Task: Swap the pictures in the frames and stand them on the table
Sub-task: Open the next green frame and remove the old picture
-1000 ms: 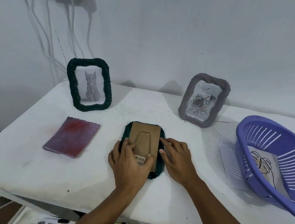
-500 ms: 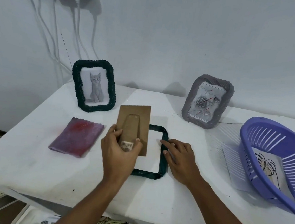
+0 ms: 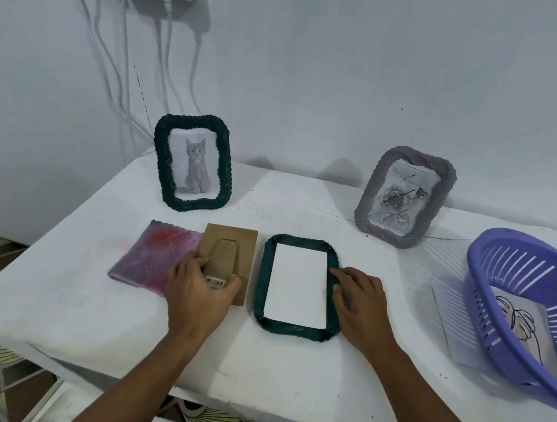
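Head cam: L hand (image 3: 198, 289) grips cardboard backing (image 3: 229, 257), R hand (image 3: 360, 298) fingers relaxed on green frame (image 3: 263, 276).

At the right edge of the frame a purple basket (image 3: 511, 308) sits on the white table (image 3: 59, 309). White cables (image 3: 121, 62) hang down the wall at upper left.

Left hand (image 3: 198, 289) curled, thumb and fingers pinching; right hand (image 3: 360, 297) palm down, fingers loosely bent; both forearms extended forward.
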`<move>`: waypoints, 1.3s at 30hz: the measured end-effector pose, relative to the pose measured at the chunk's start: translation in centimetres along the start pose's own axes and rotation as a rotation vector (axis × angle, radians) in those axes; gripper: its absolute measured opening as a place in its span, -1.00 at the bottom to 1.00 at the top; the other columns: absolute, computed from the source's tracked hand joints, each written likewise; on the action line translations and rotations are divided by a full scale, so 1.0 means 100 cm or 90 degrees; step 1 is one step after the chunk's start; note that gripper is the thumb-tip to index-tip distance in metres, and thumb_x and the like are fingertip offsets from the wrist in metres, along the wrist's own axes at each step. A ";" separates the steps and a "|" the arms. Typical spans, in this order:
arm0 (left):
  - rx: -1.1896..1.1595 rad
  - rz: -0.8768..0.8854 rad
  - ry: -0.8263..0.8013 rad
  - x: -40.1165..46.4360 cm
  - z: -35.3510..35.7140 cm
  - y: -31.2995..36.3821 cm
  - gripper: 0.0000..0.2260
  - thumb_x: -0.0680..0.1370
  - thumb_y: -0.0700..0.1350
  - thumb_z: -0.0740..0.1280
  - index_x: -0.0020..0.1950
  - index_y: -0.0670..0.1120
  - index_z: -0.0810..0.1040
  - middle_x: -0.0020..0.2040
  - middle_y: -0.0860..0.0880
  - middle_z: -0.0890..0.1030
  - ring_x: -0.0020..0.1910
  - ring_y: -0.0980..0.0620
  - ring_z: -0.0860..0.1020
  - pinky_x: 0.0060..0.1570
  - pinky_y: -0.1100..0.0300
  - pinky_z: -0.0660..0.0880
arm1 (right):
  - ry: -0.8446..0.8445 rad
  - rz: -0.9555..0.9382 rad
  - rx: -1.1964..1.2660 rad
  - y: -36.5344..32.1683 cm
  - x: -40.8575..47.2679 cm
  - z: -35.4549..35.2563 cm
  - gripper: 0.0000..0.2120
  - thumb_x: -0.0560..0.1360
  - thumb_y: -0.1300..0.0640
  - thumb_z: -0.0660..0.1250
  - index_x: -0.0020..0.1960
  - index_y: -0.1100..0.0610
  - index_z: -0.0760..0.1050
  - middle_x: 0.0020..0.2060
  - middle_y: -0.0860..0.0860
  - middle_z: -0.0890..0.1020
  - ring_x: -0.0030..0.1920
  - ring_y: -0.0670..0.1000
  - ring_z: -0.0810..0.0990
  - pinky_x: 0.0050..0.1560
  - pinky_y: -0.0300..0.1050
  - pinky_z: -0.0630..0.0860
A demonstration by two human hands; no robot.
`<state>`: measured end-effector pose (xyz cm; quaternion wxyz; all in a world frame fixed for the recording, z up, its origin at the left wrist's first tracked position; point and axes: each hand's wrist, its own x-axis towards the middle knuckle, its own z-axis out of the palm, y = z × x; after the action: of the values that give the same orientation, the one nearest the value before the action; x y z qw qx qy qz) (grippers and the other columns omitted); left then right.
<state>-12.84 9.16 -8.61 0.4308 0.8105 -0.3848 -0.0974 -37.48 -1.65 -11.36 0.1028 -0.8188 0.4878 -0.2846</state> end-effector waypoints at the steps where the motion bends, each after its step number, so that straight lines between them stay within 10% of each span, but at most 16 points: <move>1: 0.012 0.006 -0.008 0.000 0.001 -0.001 -0.52 0.27 0.15 0.43 0.03 -0.11 0.47 0.02 -0.03 0.56 0.10 -0.06 0.44 0.07 -0.15 0.48 | 0.003 0.004 -0.002 0.000 0.000 0.000 -0.55 0.54 -0.04 0.03 0.22 0.11 0.56 0.12 0.03 0.59 0.08 0.12 0.46 0.14 -0.17 0.27; 13: 0.165 0.047 -0.010 -0.004 0.009 -0.003 -0.53 0.31 0.10 0.48 0.05 -0.17 0.51 0.11 -0.10 0.57 0.22 -0.14 0.38 0.18 -0.09 0.31 | -0.026 0.030 0.015 -0.004 -0.001 -0.004 -0.59 0.54 -0.07 0.09 0.21 0.09 0.55 0.12 -0.01 0.58 0.12 0.09 0.45 0.17 -0.22 0.23; 25: 0.244 0.249 -0.111 -0.015 0.036 0.031 -0.50 0.43 0.26 0.07 0.13 -0.02 0.54 0.29 -0.08 0.41 0.33 -0.13 0.24 0.27 -0.10 0.23 | -0.032 0.172 0.013 -0.026 0.006 -0.004 -0.62 0.51 -0.09 0.30 0.27 0.04 0.50 0.25 -0.02 0.47 0.26 0.07 0.32 0.25 -0.01 0.28; 39: 0.278 0.214 -0.141 -0.018 0.049 0.041 -0.37 0.37 0.32 -0.07 0.09 -0.03 0.56 0.33 -0.05 0.32 0.32 -0.07 0.13 0.27 -0.02 0.09 | 0.004 0.163 -0.004 -0.030 0.001 0.004 -0.64 0.49 -0.07 0.35 0.25 0.02 0.53 0.25 0.00 0.48 0.27 0.09 0.32 0.21 0.02 0.25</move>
<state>-18.69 6.04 -8.77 0.2117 0.7935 -0.5699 -0.0272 -35.04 -0.27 -10.31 0.1341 -0.7492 0.5898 -0.2700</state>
